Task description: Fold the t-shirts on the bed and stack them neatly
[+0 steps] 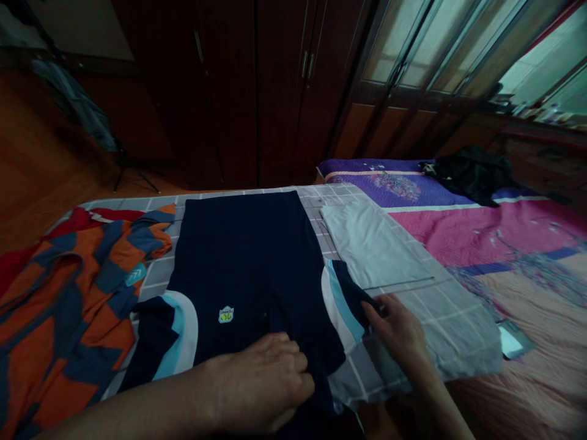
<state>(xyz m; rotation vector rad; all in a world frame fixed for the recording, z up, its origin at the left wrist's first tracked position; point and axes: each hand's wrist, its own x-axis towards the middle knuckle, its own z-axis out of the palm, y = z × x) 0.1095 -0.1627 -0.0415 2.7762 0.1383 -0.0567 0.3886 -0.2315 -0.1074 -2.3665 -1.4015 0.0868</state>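
A navy polo shirt (pixel 247 244) lies spread on the checked cover, its hem away from me and its collar end close to me. White and light-blue bands cross both sleeves, and a small tennis badge (pixel 226 315) shows on the chest. My left hand (pixel 270 382) reaches across the shirt's near end with fingers curled on the fabric near the collar; its fingertips are hidden. At the right sleeve's end, my right hand (pixel 397 324) pinches the dark cuff between thumb and fingers.
An orange and blue patterned garment (pixel 92 293) lies at left, over red cloth (pixel 18 263). A folded pale garment (pixel 371 241) lies right of the shirt. Beyond are a bed with a colourful quilt (pixel 495 232), a black cloth heap (pixel 472 171) and dark wardrobes (pixel 257 91).
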